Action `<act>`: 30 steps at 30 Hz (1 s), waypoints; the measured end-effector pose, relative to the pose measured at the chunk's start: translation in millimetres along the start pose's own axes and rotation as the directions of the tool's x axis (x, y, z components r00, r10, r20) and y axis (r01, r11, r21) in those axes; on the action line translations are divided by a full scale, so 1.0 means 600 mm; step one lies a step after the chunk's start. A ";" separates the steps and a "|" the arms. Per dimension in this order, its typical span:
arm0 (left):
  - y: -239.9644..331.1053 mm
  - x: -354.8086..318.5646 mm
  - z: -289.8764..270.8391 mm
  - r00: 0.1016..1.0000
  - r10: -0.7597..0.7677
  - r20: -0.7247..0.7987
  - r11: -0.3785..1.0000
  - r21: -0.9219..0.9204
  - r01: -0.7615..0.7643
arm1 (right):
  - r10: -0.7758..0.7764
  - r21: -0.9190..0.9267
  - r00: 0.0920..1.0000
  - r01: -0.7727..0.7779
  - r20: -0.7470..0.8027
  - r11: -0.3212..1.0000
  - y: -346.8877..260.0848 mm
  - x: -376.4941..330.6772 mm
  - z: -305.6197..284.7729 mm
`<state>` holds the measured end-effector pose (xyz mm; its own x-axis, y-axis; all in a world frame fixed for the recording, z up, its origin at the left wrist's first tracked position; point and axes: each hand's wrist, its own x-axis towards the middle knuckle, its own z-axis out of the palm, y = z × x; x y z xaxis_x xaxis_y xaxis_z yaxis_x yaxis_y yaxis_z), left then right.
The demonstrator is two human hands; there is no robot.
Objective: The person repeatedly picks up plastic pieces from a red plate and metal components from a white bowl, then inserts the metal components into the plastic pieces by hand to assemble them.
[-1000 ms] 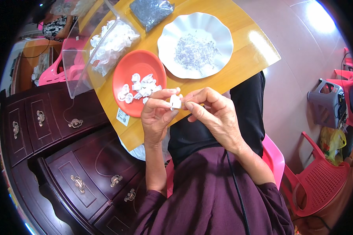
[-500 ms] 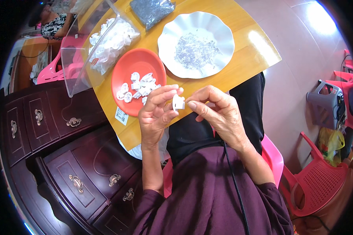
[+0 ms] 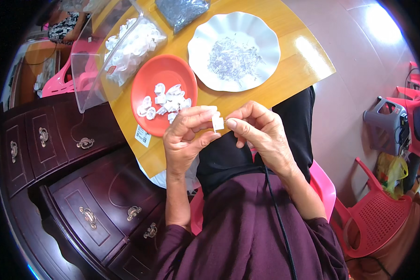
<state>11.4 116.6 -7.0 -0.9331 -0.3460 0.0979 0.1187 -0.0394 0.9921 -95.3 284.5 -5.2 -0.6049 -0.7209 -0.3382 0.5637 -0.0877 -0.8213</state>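
Between the fingertips and thumb of my left hand [image 3: 187, 135] is a small white plastic part [image 3: 218, 123] with a boxy end. My right hand [image 3: 264, 130] is closed in a pinch right beside that part; whatever thin thing it grips is too small to name. Both hands are raised above my lap at the near table edge. Just beyond my left hand, an orange-red plate [image 3: 165, 70] bears several similar white parts [image 3: 175, 99]. A white wavy-rimmed dish [image 3: 261, 32] farther off contains a heap of thin, shiny, pin-like pieces [image 3: 233, 58].
A clear plastic bin [image 3: 86, 88] with many white pieces stands at the far left of the wooden table [image 3: 308, 60]. A bag of dark pieces [image 3: 182, 11] lies at the back. Dark drawers [image 3: 93, 186] flank my left; a red chair [image 3: 378, 219] is at right. Another person [image 3: 65, 28] sits far left.
Both hands stay close together. The white part has turned in my left fingers and moved slightly right, its flat boxy side now showing. The view has shifted a little.
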 end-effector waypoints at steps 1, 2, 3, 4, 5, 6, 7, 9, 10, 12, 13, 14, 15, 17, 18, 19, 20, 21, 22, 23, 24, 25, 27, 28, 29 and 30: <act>0.002 -0.001 0.000 1.000 0.015 0.005 0.999 0.039 -0.016 | 0.013 0.031 1.000 -0.013 0.013 0.999 0.000 0.000 0.000; 0.002 -0.001 0.001 1.000 0.029 0.011 0.997 0.077 -0.030 | 0.014 0.029 1.000 -0.015 0.012 0.999 0.000 -0.001 0.000; 0.003 -0.001 0.001 1.000 0.029 0.010 0.997 0.076 -0.030 | 0.017 0.024 1.000 -0.017 0.013 1.000 -0.002 -0.002 0.000; 0.004 -0.001 0.001 0.998 0.056 0.010 0.991 0.125 -0.057 | 0.018 0.019 1.000 -0.019 0.013 1.000 -0.003 -0.002 0.000; 0.005 -0.001 0.001 0.997 0.081 0.012 0.981 0.176 -0.082 | 0.020 0.018 1.000 -0.020 0.014 1.000 -0.003 -0.002 -0.001; 0.006 -0.001 0.001 0.997 0.081 0.010 0.981 0.176 -0.082 | 0.027 0.028 0.999 -0.028 0.020 0.999 -0.002 -0.002 -0.001; 0.006 -0.001 0.003 0.997 0.080 0.004 0.978 0.194 -0.079 | 0.034 0.037 0.999 -0.035 0.026 0.999 -0.002 -0.002 -0.002; 0.005 -0.001 0.004 0.997 0.078 -0.003 0.975 0.211 -0.075 | 0.002 0.044 1.000 -0.003 0.024 0.999 0.004 -0.002 0.000; 0.004 -0.001 0.005 0.996 0.086 0.002 0.968 0.235 -0.084 | -0.032 0.051 0.999 0.031 0.022 0.998 0.007 -0.003 0.001; 0.001 0.001 0.005 0.995 0.100 0.006 0.961 0.257 -0.098 | -0.045 0.028 0.999 0.044 0.015 0.999 0.008 -0.002 0.000; 0.001 0.002 0.005 0.994 0.105 0.013 0.953 0.283 -0.105 | -0.056 0.008 0.998 0.056 0.008 0.998 0.008 -0.001 0.000; 0.000 0.005 0.005 0.994 0.111 0.023 0.945 0.306 -0.112 | -0.062 0.002 0.998 0.062 0.006 0.998 0.007 0.000 -0.001; 0.001 0.008 0.008 0.995 0.095 0.005 0.955 0.280 -0.093 | -0.046 -0.003 0.999 0.046 0.005 0.999 0.006 0.002 -0.002; 0.000 0.011 0.005 0.996 0.092 0.020 0.947 0.309 -0.093 | -0.035 0.012 0.999 0.035 -0.006 0.999 0.007 0.004 -0.002; -0.001 0.016 0.003 0.996 0.080 0.032 0.936 0.341 -0.086 | -0.043 0.004 0.999 0.043 -0.011 0.999 0.008 0.006 -0.001; -0.003 0.023 0.003 0.995 0.086 0.043 0.940 0.329 -0.095 | -0.040 0.022 0.998 0.041 -0.039 0.999 0.007 0.009 0.000; -0.002 0.028 0.003 0.995 0.093 0.042 0.940 0.326 -0.101 | -0.034 0.042 0.998 0.037 -0.060 0.998 0.005 0.012 0.003; -0.001 0.034 0.003 0.997 0.072 0.025 0.966 0.248 -0.076 | -0.014 0.052 0.998 0.018 -0.062 0.999 0.000 0.015 0.005; 0.000 0.042 0.002 0.999 0.050 0.010 0.984 0.168 -0.051 | -0.019 0.045 0.998 0.022 -0.061 0.999 -0.005 0.020 0.004; 0.010 0.051 0.000 1.000 0.021 0.010 0.988 0.156 -0.022 | -0.041 0.013 0.998 0.042 -0.047 0.999 -0.010 0.028 0.004; 0.013 0.068 -0.011 0.996 0.080 0.050 0.955 0.283 -0.091 | -0.063 -0.022 0.997 0.062 -0.038 0.998 -0.017 0.037 0.002; 0.018 0.087 -0.027 0.986 0.133 0.096 0.901 0.403 -0.161 | -0.045 -0.156 0.996 0.032 -0.078 0.987 -0.034 0.044 0.002; 0.054 0.133 -0.052 0.931 0.352 0.098 0.701 0.632 -0.331 | -0.374 -0.544 0.926 0.285 -0.058 0.789 -0.039 0.073 -0.023; 0.066 0.156 -0.086 0.882 0.460 0.102 0.565 0.732 -0.379 | -0.473 -0.686 0.881 0.342 -0.003 0.642 -0.051 0.087 -0.036; 0.075 0.170 -0.112 0.886 0.459 -0.067 0.688 0.657 -0.307 | -0.484 -0.748 0.875 0.312 -0.014 0.586 -0.061 0.098 -0.047; 0.085 0.190 -0.139 0.832 0.546 -0.101 0.604 0.736 -0.306 | -0.496 -0.806 0.868 0.269 -0.034 0.526 -0.066 0.107 -0.059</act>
<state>-60.4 -3.0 48.0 -0.6771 -0.4043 0.6149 0.1079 0.7720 0.6264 -176.1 266.1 -10.7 -0.8234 -0.5588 0.0983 -0.3197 0.3140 -0.8940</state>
